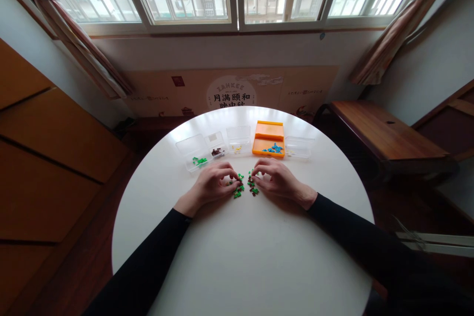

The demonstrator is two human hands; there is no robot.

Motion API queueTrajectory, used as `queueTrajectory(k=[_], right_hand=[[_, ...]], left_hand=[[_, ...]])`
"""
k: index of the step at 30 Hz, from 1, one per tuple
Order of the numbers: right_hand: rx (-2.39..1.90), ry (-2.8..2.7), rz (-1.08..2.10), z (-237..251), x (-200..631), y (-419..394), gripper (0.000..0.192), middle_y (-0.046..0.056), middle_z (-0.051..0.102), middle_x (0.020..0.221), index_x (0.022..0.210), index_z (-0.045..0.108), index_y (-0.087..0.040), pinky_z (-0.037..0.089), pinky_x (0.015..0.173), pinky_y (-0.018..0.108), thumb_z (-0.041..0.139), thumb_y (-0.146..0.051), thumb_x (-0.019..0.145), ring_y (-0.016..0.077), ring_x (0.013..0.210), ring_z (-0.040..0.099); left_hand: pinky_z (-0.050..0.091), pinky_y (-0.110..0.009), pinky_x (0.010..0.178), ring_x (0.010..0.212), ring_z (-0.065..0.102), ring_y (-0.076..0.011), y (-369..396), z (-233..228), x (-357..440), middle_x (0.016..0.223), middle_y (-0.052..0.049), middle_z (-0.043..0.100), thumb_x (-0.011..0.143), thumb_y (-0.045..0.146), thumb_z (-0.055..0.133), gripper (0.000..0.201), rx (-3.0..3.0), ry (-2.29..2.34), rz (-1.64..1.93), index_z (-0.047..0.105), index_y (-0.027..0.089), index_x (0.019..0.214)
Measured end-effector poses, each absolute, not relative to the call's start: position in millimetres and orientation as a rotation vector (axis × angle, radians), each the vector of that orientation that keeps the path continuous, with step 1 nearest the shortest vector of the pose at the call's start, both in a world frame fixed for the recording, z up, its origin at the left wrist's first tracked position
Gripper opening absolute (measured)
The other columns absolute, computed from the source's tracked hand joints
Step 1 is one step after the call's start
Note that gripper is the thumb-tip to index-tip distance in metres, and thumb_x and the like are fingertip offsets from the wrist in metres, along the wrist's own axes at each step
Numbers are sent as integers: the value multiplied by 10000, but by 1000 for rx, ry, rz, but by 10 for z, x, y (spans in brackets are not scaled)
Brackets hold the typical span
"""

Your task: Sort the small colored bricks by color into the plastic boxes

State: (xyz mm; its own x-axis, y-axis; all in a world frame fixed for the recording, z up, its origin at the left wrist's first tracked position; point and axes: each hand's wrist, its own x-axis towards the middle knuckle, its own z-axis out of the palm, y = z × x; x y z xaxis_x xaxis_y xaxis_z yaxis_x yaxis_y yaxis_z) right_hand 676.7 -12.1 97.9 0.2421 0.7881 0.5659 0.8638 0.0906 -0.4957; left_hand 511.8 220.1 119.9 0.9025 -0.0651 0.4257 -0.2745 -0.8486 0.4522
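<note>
Two small piles of tiny green and dark brown pieces lie side by side on the white round table [225, 256]. My left hand [216, 181] is at the left pile [239, 190], its thumb and forefinger pinched close together over the pieces. By the right pile [254, 189] my right hand [274, 178] has its fingers curled, thumb and forefinger tips nearly meeting. What either pinch holds, if anything, is too small to make out.
Behind the hands stand clear boxes with green pieces [199, 161], dark brown pieces [217, 151] and yellow pieces [236, 148]. An orange case [268, 131] contains blue pieces [274, 148]. Another clear box [298, 148] sits right of it. A wooden bench [385, 128] stands beyond the table.
</note>
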Motion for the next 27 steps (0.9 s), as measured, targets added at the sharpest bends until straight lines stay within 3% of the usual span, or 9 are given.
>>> queueTrajectory(k=[13, 27], right_hand=[[-1680, -1542, -106, 981, 6766, -118, 44, 45, 775, 985, 969, 780, -239, 542, 815, 350, 776, -214, 1004, 204, 872, 701], [-1680, -1539, -107, 975, 6769, -127, 51, 39, 761, 978, 965, 776, -236, 519, 804, 331, 784, -192, 988, 193, 851, 680]], left_hand=[[499, -298, 716, 703, 640, -153, 2218, 1099, 5174, 842, -12, 762, 933, 271, 814, 85, 2620, -224, 667, 821, 251, 851], [456, -288, 707, 769, 626, -163, 2287, 1241, 5075, 919, -15, 735, 893, 203, 758, 37, 2624, -101, 601, 755, 228, 920]])
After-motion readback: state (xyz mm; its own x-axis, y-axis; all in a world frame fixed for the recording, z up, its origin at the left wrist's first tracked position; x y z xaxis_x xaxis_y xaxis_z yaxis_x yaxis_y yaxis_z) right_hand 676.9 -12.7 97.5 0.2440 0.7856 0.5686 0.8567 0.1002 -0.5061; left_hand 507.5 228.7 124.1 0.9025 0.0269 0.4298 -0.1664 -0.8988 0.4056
